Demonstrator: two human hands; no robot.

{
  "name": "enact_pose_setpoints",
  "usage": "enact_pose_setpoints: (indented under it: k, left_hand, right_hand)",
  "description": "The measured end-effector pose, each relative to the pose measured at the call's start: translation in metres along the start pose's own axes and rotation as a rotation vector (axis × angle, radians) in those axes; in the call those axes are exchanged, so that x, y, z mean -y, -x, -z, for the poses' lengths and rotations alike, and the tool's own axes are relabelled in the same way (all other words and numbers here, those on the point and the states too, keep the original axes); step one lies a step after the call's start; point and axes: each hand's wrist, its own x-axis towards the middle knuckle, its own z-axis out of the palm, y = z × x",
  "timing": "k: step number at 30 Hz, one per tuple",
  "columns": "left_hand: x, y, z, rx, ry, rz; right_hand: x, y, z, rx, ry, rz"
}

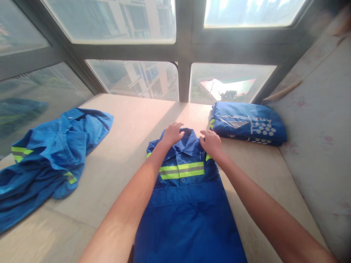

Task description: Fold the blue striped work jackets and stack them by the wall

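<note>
A blue work jacket (183, 195) lies flat in front of me, its collar pointing at the window. Yellow-green and grey reflective bands cross its chest, and a button shows below them. My left hand (172, 134) rests at the left side of the collar, fingers stretched forward and thumb apart. At the right shoulder is my right hand (211, 141), its fingers loosely spread with the thumb apart. Neither hand visibly grips the cloth. The jacket's sleeves are mostly out of sight, and its lower end runs out of the picture.
A folded blue garment bundle (246, 123) with white print lies at the back right, by the patterned wall (320, 138). On the left a crumpled blue garment (60, 149) with reflective strips is spread over the pale surface (109, 146). Grey window frames (184, 51) border the back.
</note>
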Motion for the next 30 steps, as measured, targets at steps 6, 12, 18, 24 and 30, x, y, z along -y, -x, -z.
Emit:
enact_pose_setpoints:
  k: [6,12,18,24,30]
  left_hand:
    - [-0.001,0.152,0.030,-0.084,-0.019,-0.021]
    - [-0.021,0.333,0.013,-0.122,-0.150,0.032]
    - [-0.028,0.388,0.000,-0.128,-0.242,-0.007]
    - [-0.026,0.364,0.009,-0.005,-0.242,-0.009]
    - [-0.010,0.361,0.026,0.062,-0.207,-0.087]
  right_hand:
    - [0.018,0.103,0.022,-0.089,-0.004,0.284]
    - [0.012,0.235,0.039,-0.125,0.039,0.382]
    - [0.000,0.318,0.045,-0.043,0.084,0.383]
    - [-0.005,0.325,0.054,0.009,0.034,0.396]
    - [-0.028,0.317,0.068,0.148,0.040,0.495]
